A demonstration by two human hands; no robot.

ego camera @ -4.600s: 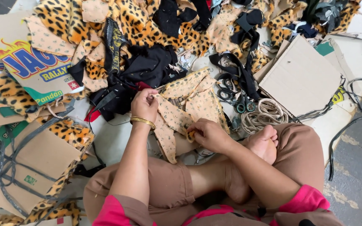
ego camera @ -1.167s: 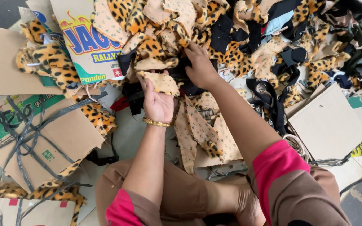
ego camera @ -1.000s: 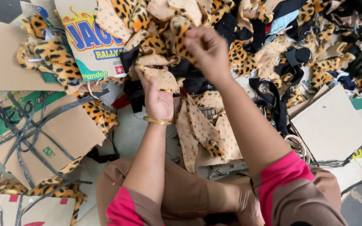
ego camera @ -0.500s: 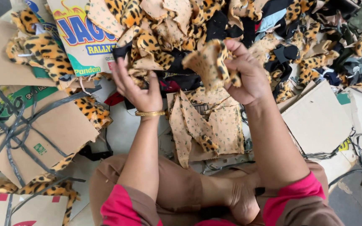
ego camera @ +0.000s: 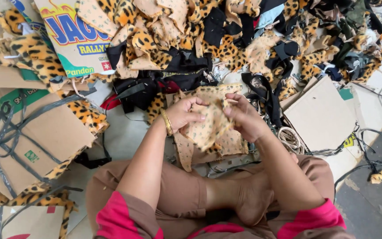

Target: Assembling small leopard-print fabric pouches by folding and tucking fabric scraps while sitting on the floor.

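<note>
The person sat cross-legged on the floor; both hands were up over the lap, working one leopard-print fabric piece (ego camera: 213, 126) between them. The left hand (ego camera: 184, 114), a gold bangle (ego camera: 167, 122) on its wrist, had its fingers curled and pressed onto the piece's left edge; the right hand (ego camera: 243, 117) pinched the opposite edge between thumb and fingers, so the cloth hung slack from one to the other. It was held just above a small stack of cut pieces (ego camera: 202, 148) of the same print lying in front of the knees; beyond that spread a large heap of leopard and black scraps (ego camera: 208, 40); flattened cardboard (ego camera: 319, 117) lay to the right, a strapped carton (ego camera: 36, 137) to the left, and a printed box (ego camera: 74, 33) farther off.

To my eye the step was straightening the piece; done well, that would mean keeping both pinches near the edges, drawing the cloth taut without stretching the pile, and squaring its outline to the stack below before letting go; loose threads or a folded corner would need smoothing first.
</note>
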